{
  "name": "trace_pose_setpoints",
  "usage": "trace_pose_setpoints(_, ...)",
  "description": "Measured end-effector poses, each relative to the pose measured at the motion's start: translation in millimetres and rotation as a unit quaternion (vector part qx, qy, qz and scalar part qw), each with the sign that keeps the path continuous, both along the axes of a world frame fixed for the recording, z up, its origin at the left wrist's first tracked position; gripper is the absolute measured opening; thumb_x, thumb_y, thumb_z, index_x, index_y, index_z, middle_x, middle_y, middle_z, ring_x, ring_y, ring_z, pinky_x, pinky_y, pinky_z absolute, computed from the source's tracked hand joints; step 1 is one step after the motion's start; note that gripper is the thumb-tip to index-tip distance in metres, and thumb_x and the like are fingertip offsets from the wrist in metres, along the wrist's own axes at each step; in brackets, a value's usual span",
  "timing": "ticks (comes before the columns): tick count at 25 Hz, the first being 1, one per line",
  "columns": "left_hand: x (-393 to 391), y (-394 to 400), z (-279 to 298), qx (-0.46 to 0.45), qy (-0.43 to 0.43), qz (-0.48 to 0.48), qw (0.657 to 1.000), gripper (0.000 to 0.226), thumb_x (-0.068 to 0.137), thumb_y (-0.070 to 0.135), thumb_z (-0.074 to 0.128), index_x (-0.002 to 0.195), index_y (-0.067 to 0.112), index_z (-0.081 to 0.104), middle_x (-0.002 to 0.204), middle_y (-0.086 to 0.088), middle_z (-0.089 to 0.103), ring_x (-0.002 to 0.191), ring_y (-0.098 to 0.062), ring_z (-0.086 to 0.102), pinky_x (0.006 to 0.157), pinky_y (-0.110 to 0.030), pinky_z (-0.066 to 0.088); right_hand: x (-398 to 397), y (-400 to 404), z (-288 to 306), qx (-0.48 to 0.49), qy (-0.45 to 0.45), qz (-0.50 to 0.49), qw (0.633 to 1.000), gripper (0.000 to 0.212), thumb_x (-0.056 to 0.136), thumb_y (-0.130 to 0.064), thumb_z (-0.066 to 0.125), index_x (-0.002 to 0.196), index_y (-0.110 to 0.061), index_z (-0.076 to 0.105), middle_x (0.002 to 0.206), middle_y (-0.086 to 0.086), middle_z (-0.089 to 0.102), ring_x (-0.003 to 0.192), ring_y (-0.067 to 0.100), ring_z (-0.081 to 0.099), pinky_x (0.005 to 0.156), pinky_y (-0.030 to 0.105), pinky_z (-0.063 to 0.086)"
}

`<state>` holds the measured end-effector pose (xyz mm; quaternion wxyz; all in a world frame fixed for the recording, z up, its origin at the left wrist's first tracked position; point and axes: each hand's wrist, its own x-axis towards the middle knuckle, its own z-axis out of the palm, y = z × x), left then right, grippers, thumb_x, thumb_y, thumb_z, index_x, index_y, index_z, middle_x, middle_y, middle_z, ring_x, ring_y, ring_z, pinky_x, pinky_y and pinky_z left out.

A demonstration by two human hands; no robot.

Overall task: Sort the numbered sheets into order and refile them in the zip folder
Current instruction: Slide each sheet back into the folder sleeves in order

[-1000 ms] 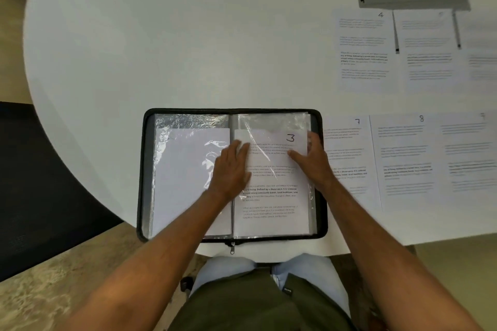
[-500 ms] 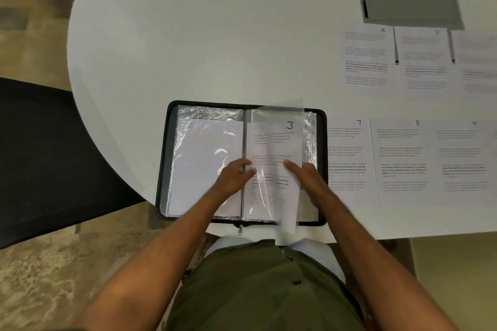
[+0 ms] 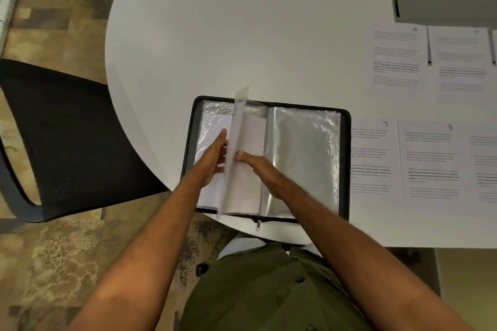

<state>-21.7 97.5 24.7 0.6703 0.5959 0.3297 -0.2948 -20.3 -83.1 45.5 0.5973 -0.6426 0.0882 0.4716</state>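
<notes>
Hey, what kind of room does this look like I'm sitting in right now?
Probably an office or meeting room. A large round white table has a grey recessed cable hatch set into it, a black mesh office chair stands beside it, and the floor is patterned brown carpet.

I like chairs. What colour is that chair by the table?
Black mesh chair, seen in the head view.

Black chair (image 3: 72,140), white table (image 3: 242,35)
</notes>
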Motion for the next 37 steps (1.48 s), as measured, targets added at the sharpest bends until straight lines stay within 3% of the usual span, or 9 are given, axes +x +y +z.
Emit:
trace_pose_setpoints(1,-2,8,-3,-0.013,-0.001,0.009,1.000,0.067,0.095,0.077,0.041,0.135,0.029,0.064,0.120,-0.003,0.075,0.116,-0.025,0.069,0.103,-0.045,0.052,-1,5,-3,0.003,-0.007,0.023,1.000,0.041,0.105,-0.042,0.050,0.139,-0.021,0.061,0.110,-0.026,0.062,0.092,-0.016,0.062,0.076,0.000,0.044)
trace_pose_setpoints(3,-10,21,-6,-0.032,-0.001,0.026,0.999,0.063,0.097,0.075,0.037,0.137,0.032,0.061,0.125,-0.003,0.074,0.115,-0.022,0.070,0.103,-0.043,0.053,-4,15,-11,0.003,-0.010,0.070,0.997,0.048,0.105,-0.045,0.047,0.146,-0.022,0.056,0.131,-0.021,0.060,0.116,-0.010,0.056,0.100,0.006,0.040)
trace_pose_setpoints(6,-19,31,-10,0.042,0.014,0.031,0.999,0.074,0.093,0.079,0.038,0.146,0.030,0.054,0.137,0.001,0.064,0.120,-0.021,0.063,0.108,-0.041,0.047,-11,23,-35,-0.001,-0.015,0.111,0.994,0.050,0.107,-0.051,0.039,0.151,-0.029,0.050,0.165,-0.003,0.033,0.152,0.013,0.026,0.127,0.038,0.014)
trace_pose_setpoints(10,-31,32,-26,0.258,0.019,-0.035,0.965,0.049,0.105,0.047,0.050,0.138,0.010,0.057,0.131,-0.004,0.060,0.106,-0.022,0.055,0.088,-0.034,0.042,-14,23,-55,-0.015,-0.033,0.139,0.990,0.048,0.110,-0.044,0.037,0.154,-0.028,0.044,0.168,-0.001,0.026,0.156,0.015,0.019,0.127,0.040,0.013)
trace_pose_setpoints(14,-42,34,-47,0.367,0.011,-0.046,0.929,0.031,0.100,0.022,0.060,0.125,0.004,0.056,0.123,-0.015,0.062,0.110,-0.033,0.061,0.084,-0.035,0.047,-13,22,-66,-0.019,-0.039,0.147,0.988,0.047,0.110,-0.039,0.039,0.155,-0.024,0.044,0.168,0.000,0.028,0.155,0.016,0.021,0.127,0.040,0.015)
trace_pose_setpoints(21,-52,11,-55,0.510,0.006,-0.180,0.841,0.080,0.083,0.017,0.078,0.149,0.012,0.032,0.150,-0.016,0.033,0.134,-0.039,0.039,0.108,-0.053,0.043,-3,-2,-68,-0.041,-0.075,0.098,0.992,0.039,0.107,-0.027,0.049,0.146,-0.022,0.055,0.161,0.001,0.041,0.150,0.016,0.034,0.122,0.033,0.025)
trace_pose_setpoints(26,-37,-29,-58,0.495,-0.089,-0.340,0.794,0.065,0.085,0.026,0.072,0.141,0.012,0.041,0.149,-0.018,0.036,0.130,-0.041,0.040,0.102,-0.052,0.043,5,-61,-61,-0.116,-0.141,0.039,0.982,0.034,0.104,-0.026,0.055,0.137,-0.025,0.063,0.147,-0.003,0.057,0.136,0.013,0.051,0.116,0.031,0.037)
trace_pose_setpoints(31,1,-101,-51,0.459,-0.188,-0.386,0.778,0.053,0.087,0.026,0.067,0.135,0.011,0.050,0.136,-0.016,0.049,0.118,-0.040,0.050,0.088,-0.048,0.049,19,-131,-59,-0.213,-0.183,0.038,0.959,0.042,0.099,-0.024,0.056,0.140,-0.024,0.057,0.152,-0.001,0.051,0.140,0.016,0.046,0.118,0.038,0.038)
trace_pose_setpoints(37,57,-186,-53,0.431,-0.235,-0.430,0.758,0.062,0.090,0.035,0.069,0.145,0.015,0.049,0.147,-0.014,0.046,0.128,-0.036,0.049,0.100,-0.049,0.048,43,-220,-65,-0.269,-0.220,-0.006,0.938,0.040,0.102,-0.018,0.057,0.141,-0.025,0.056,0.151,-0.003,0.052,0.138,0.014,0.049,0.113,0.025,0.037)
